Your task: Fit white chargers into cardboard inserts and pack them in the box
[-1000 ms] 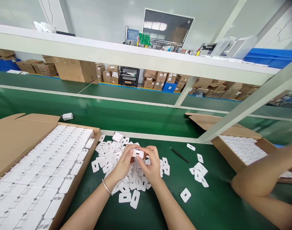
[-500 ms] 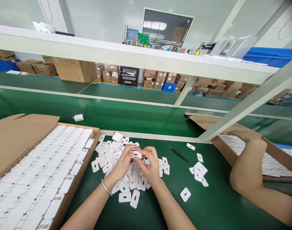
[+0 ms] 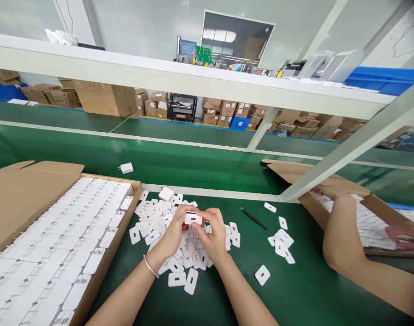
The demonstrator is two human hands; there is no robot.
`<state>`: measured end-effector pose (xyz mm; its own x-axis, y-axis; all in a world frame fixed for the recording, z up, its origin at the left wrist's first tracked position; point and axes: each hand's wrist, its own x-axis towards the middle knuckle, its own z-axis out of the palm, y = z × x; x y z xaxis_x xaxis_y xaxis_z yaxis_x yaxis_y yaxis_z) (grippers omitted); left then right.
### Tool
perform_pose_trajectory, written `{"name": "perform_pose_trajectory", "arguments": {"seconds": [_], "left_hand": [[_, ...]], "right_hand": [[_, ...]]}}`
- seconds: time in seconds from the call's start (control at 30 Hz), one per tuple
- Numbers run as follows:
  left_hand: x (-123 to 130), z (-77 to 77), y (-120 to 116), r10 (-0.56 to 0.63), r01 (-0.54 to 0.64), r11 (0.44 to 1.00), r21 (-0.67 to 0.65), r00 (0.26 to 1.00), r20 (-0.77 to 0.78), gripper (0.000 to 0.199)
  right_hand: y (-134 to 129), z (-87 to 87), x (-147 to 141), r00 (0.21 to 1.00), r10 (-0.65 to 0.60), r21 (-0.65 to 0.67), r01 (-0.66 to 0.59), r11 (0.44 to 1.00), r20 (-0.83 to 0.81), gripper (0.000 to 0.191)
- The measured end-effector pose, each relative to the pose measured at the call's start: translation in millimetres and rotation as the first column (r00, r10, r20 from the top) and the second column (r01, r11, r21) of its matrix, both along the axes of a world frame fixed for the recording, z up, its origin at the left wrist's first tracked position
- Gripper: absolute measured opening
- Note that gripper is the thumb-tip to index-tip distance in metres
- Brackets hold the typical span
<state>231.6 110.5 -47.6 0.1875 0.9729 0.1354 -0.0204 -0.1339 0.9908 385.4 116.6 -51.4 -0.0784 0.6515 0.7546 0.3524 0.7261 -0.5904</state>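
Note:
Over a pile of white slotted cover plates (image 3: 159, 222), my left hand (image 3: 175, 231) grips a small white charger (image 3: 193, 218) whose facing end shows a dark slot. The fingers and thumb of my right hand (image 3: 212, 231) are closed on the charger's right side. A dark gap runs along the top of that end, and whether the plate there is fully seated I cannot tell. Another white charger (image 3: 166, 194) lies at the back of the pile.
Left stands a cardboard box (image 3: 139, 188) with rows of white chargers. Black tweezers (image 3: 253, 218) and a few loose plates (image 3: 281, 242) lie right. A co-worker's arm (image 3: 346, 235) reaches into another box (image 3: 317, 210). A charger (image 3: 126, 168) rests on the green belt (image 3: 193, 167).
The charger on the green belt has shifted right. The co-worker's arm has moved slightly, and another hand shows at the right box. My hands have barely moved.

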Motion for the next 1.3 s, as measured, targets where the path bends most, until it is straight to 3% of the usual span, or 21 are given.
{"name": "perform_pose_trajectory", "arguments": {"seconds": [0.2, 0.33, 0.83, 1.07, 1.2, 1.3], "left_hand": [[2.6, 12.0, -9.3, 0.016, -0.016, 1.000, -0.014, 0.999, -0.037, 0.035], [2.3, 11.1, -8.1, 0.049, -0.048, 0.999, 0.012, 0.998, -0.044, 0.037], [-0.7, 10.6, -7.2, 0.082, -0.077, 0.996, 0.044, 0.987, -0.136, 0.045], [-2.5, 8.1, -5.0, 0.072, -0.069, 0.997, 0.035, 0.993, -0.091, 0.048], [-0.6, 9.9, -4.6, 0.086, -0.069, 0.989, 0.130, 0.987, -0.133, 0.036], [1.0, 9.3, -5.6, 0.097, -0.066, 0.978, 0.196, 0.984, -0.152, 0.034]], "right_hand": [[-1.4, 0.9, 0.7, 0.999, 0.034, -0.040, -0.034, 0.999, -0.015, 0.029], [-1.5, 2.4, 1.7, 0.999, 0.054, -0.080, -0.054, 0.995, 0.000, 0.032], [-1.8, 3.8, 1.7, 0.998, 0.054, -0.040, -0.056, 0.998, -0.035, 0.028], [-0.6, 6.3, 3.6, 0.998, 0.063, -0.047, -0.064, 0.997, -0.008, 0.029], [0.4, 6.2, 4.3, 0.996, 0.089, -0.129, -0.089, 0.988, -0.004, 0.024], [1.6, 2.7, 3.5, 0.987, 0.112, -0.249, -0.138, 0.959, -0.118, 0.028]]}}
